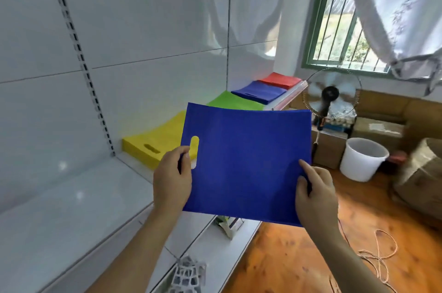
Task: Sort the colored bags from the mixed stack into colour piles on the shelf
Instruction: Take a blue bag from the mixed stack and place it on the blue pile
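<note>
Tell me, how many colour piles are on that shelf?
4: yellow pile nearest, then green pile, blue pile, and red pile farthest. The held blue bag may hide more.

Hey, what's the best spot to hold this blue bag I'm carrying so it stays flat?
Hold the blue bag by its two short edges, one hand from each side, as the left hand near the handle slot and the right hand do. It is thin and floppy; one grip would probably let it droop.

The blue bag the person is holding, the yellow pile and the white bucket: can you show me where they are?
blue bag [246,163], head view, middle of its flat face.
yellow pile [153,143], head view, top bag beside the handle slot.
white bucket [358,163], head view, outer wall.
</note>
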Action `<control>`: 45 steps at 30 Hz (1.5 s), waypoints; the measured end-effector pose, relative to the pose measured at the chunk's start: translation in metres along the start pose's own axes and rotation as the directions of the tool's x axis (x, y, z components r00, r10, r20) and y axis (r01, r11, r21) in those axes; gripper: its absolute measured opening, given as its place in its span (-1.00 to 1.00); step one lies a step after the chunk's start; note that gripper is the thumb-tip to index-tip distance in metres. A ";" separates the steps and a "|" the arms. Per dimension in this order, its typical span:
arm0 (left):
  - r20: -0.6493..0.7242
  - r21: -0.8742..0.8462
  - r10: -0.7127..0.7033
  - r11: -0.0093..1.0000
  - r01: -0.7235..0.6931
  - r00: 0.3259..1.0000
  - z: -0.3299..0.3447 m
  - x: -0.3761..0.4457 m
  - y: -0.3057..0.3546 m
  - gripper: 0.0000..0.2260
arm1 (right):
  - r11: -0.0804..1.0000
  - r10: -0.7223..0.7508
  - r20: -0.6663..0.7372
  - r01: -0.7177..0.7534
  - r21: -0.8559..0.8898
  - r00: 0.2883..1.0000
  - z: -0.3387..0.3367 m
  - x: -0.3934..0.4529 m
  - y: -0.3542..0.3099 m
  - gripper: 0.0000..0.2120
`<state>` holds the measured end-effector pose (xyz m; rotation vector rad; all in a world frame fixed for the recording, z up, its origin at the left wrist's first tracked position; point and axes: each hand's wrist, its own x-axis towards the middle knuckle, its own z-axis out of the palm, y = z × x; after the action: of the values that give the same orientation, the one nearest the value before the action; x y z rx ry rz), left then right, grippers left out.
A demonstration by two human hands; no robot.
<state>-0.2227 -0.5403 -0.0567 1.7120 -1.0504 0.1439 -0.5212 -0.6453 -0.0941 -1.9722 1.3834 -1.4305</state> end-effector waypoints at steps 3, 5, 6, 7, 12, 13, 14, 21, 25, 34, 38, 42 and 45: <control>0.073 0.028 0.006 1.000 -0.008 0.997 0.057 0.011 0.020 -0.77 | 0.997 0.057 0.024 -0.056 -0.046 0.998 -0.015 0.028 0.041 -0.58; 0.117 0.036 0.029 0.999 -0.033 0.993 0.094 0.019 0.028 -0.76 | 0.993 0.078 0.026 -0.076 -0.092 0.997 -0.017 0.044 0.068 -0.56; 0.136 0.036 0.039 0.998 -0.044 0.990 0.112 0.024 0.031 -0.76 | 0.990 0.086 0.020 -0.083 -0.114 0.996 -0.017 0.052 0.081 -0.56; 0.155 0.036 0.044 0.998 -0.050 0.987 0.130 0.029 0.033 -0.75 | 0.987 0.100 0.013 -0.097 -0.129 0.995 -0.016 0.061 0.094 -0.55; 0.215 0.004 0.055 0.998 -0.057 0.975 0.226 0.074 0.031 -0.72 | 0.968 0.114 -0.007 -0.112 -0.223 0.993 -0.005 0.122 0.149 -0.53; 0.222 -0.007 0.056 0.998 -0.055 0.973 0.245 0.085 0.031 -0.72 | 0.963 0.098 -0.009 -0.097 -0.252 0.995 -0.003 0.137 0.158 -0.53; 0.231 -0.017 0.055 0.998 -0.053 0.971 0.265 0.095 0.031 -0.72 | 0.957 0.091 -0.014 -0.092 -0.277 0.996 -0.001 0.155 0.164 -0.52; 0.298 -0.064 0.117 0.993 -0.102 0.948 0.379 0.173 0.045 -0.64 | 0.921 0.108 -0.073 -0.127 -0.369 0.991 0.004 0.267 0.205 -0.50; 0.324 -0.073 0.128 0.991 -0.110 0.937 0.435 0.197 0.055 -0.63 | 0.912 0.129 -0.088 -0.153 -0.379 0.988 0.008 0.308 0.240 -0.50; 0.295 0.009 0.038 0.999 -0.042 0.955 0.569 0.253 0.072 -0.62 | 0.948 0.089 0.004 -0.084 -0.308 0.996 0.036 0.452 0.354 -0.48; 0.225 0.069 -0.055 0.997 0.040 0.973 0.607 0.274 0.084 -0.61 | 0.969 0.016 0.094 0.007 -0.248 0.995 0.054 0.526 0.387 -0.48; 0.132 0.148 -0.109 0.985 0.089 0.985 0.621 0.299 0.083 -0.60 | 0.980 -0.058 0.179 0.090 -0.175 0.982 0.089 0.597 0.399 -0.47; 0.060 0.240 -0.156 0.961 0.137 0.986 0.626 0.320 0.072 -0.60 | 0.983 -0.126 0.237 0.154 -0.105 0.963 0.129 0.633 0.398 -0.47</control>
<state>-0.3202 -1.2390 -0.0901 2.0178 -0.9896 0.1097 -0.5988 -1.4007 -0.1009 -2.2723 1.2774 -1.1514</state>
